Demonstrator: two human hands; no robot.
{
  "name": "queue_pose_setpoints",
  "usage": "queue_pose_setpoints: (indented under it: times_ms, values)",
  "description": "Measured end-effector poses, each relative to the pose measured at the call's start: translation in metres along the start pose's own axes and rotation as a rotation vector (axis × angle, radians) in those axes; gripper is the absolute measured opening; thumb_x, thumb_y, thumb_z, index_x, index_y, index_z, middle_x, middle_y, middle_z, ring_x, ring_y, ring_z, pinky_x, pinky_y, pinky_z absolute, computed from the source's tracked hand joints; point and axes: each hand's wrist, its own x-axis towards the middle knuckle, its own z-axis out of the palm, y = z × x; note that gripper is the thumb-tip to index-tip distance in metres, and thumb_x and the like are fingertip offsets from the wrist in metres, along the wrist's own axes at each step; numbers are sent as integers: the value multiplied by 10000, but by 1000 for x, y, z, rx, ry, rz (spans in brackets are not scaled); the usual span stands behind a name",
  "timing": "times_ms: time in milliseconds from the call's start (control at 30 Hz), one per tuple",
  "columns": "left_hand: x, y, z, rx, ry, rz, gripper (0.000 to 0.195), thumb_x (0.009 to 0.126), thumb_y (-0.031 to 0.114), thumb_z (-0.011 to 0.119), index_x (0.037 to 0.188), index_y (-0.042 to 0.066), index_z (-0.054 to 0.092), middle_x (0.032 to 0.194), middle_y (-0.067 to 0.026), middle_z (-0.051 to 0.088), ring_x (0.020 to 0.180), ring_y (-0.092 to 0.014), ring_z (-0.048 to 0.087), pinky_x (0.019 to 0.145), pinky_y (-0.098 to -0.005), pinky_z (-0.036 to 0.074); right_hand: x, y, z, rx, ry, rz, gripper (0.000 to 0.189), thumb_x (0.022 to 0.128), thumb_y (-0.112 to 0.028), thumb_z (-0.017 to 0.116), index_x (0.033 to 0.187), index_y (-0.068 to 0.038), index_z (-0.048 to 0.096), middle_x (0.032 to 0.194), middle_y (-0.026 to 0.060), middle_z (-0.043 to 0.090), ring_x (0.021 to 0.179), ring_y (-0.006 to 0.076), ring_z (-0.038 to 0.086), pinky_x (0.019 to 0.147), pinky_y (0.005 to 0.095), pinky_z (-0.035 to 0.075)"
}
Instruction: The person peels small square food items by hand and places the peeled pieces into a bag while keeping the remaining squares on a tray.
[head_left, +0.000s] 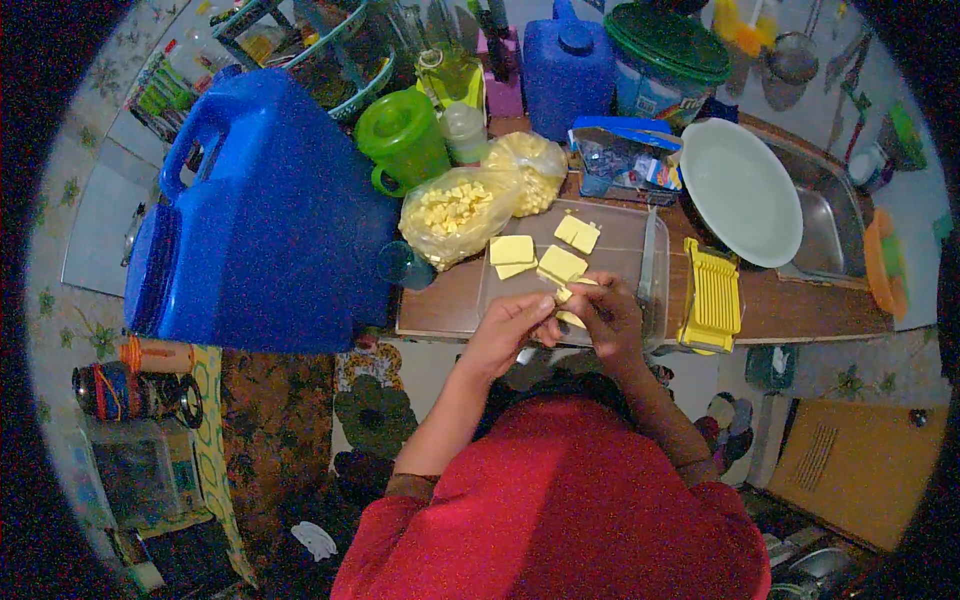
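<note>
My left hand (517, 324) pinches a small pale yellow piece (562, 295), probably cheese, between thumb and fingers. Close beside it, my right hand (613, 319) has its fingers bent around a thin yellow piece (587, 282), partly hidden by the fingers. Both hands are over the near side of a clear plastic tray (615, 217). On the tray lie two stacked yellow slabs (512, 251), another slab (562, 264) and a block with cut lines (577, 234). Along the tray's right side rests a knife (649, 255). A yellow wire-type slicer (712, 296) stands right of the tray.
Two clear bags of yellow cubes (454, 210) sit behind the tray. A large blue jug (277, 217) and green lidded pitcher (405, 139) stand left. An opened blue box (630, 161), pale oval basin (742, 191) and steel sink (832, 225) are right.
</note>
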Motion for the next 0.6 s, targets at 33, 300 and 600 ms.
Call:
queue_pose_setpoints:
  times_ms: [33, 300, 600]
  values:
    - [0, 0, 0, 0, 0, 1, 267, 913, 254, 500, 899, 13, 613, 713, -35, 604, 627, -86, 555, 589, -204, 450, 0, 1, 0, 10, 2, 25, 213, 769, -114, 644, 976, -79, 608, 978, 108, 511, 857, 220, 542, 719, 323, 488]
    - [0, -5, -1, 149, -19, 28, 252, 907, 246, 509, 941, 21, 617, 721, -8, 588, 657, -74, 536, 605, -202, 434, 4, -12, -1, -94, 41, -95, 209, 749, -141, 667, 948, -95, 622, 971, 101, 518, 871, 231, 542, 706, 328, 492]
    - [-1, 2, 11, 49, 26, 5, 285, 906, 235, 509, 1060, 12, 596, 795, -7, 602, 692, -69, 539, 581, -193, 445, 3, -3, -2, 34, 51, -6, 220, 747, -138, 659, 952, -91, 595, 908, 106, 572, 855, 258, 541, 769, 349, 448]
